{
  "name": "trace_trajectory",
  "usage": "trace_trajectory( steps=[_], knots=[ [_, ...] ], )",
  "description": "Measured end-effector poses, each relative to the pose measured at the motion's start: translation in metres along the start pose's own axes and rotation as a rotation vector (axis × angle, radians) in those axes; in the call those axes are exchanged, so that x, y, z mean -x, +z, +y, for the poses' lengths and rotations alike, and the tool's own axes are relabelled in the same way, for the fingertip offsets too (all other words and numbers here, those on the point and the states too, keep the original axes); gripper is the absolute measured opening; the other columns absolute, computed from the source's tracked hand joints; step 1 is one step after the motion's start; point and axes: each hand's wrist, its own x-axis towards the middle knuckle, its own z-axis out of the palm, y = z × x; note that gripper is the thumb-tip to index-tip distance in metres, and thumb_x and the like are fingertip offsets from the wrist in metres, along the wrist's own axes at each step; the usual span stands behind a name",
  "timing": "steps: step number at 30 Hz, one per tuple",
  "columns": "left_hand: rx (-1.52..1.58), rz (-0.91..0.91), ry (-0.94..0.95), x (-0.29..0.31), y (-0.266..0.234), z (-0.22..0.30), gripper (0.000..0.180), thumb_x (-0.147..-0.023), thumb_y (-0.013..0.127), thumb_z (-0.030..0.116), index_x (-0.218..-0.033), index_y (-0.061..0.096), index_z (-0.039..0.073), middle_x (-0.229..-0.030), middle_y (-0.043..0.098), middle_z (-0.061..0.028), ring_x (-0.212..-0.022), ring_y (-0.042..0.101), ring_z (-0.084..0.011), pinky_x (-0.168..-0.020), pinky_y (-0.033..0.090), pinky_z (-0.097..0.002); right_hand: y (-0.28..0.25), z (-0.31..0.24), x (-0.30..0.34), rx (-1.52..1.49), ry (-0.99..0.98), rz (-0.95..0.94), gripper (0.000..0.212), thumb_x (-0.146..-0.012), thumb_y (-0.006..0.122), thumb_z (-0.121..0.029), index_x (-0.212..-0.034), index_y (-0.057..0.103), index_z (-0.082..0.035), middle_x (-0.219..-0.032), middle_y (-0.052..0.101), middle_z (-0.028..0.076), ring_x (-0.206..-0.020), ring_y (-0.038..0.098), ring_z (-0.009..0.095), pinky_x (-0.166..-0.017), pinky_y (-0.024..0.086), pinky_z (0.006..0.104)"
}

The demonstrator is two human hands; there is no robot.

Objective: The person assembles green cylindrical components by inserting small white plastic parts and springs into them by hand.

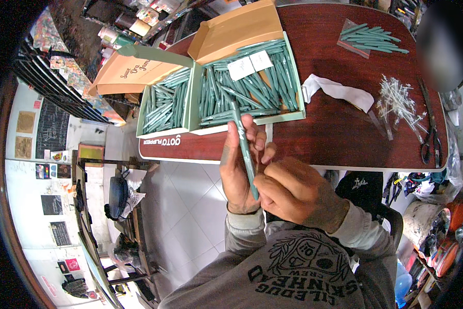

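Note:
My left hand [235, 177] holds a slim teal pen-like stick [246, 154] with pale markings, its thumb along one side and fingers behind. The stick slants, its upper end toward the boxes and its lower end near my left palm. Close beside that lower end is my right hand [303, 193], its fingers curled and pinched; whatever is between the fingertips is hidden. Beyond my hands, two open cardboard boxes stand side by side. Similar teal sticks [164, 103] fill the smaller left box, and many more lie in the larger right box [288, 117], with white paper labels [249, 65] on top.
The dark red table [339, 139] has a pale edge. On its right are a white crumpled strip [339, 90], a pile of thin white pieces [398, 103] and black-handled scissors [431, 139]. A clear bag of teal sticks [373, 38] lies at the far right.

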Motion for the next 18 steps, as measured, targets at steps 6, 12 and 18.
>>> trace_trajectory(
  steps=[6,12,18],
  knots=[
    [0.065,-0.034,0.019,-0.020,-0.007,0.010,0.034,-0.104,0.044,0.035,-0.116,0.057,0.006,-0.087,0.051,0.0024,-0.074,0.045,-0.0108,-0.057,0.038,-0.0250,0.013,-0.007,0.006,-0.132,0.058,-0.067,0.035,-0.064,0.073,-0.005,-0.095,0.058,-0.001,-0.084,0.052,0.009,-0.076,0.059,0.024,-0.067,0.051,0.0361],
    [0.176,-0.077,0.012,-0.046,-0.031,0.023,0.029,-0.104,0.046,0.034,-0.121,0.060,0.014,-0.087,0.056,0.0029,-0.067,0.042,-0.0115,-0.058,0.035,-0.0264,0.036,-0.014,0.022,-0.219,0.081,-0.141,0.029,-0.065,0.072,-0.008,-0.082,0.049,-0.005,-0.079,0.045,0.008,-0.072,0.057,0.024,-0.067,0.050,0.0363],
    [0.200,-0.087,0.004,-0.054,-0.033,0.021,0.029,-0.103,0.047,0.033,-0.121,0.060,0.014,-0.087,0.056,0.0030,-0.066,0.042,-0.0106,-0.057,0.033,-0.0251,0.038,-0.015,0.029,-0.159,0.066,-0.155,0.025,-0.070,0.070,-0.009,-0.086,0.050,-0.004,-0.081,0.047,0.009,-0.071,0.058,0.026,-0.067,0.051,0.0371]
  ],
)
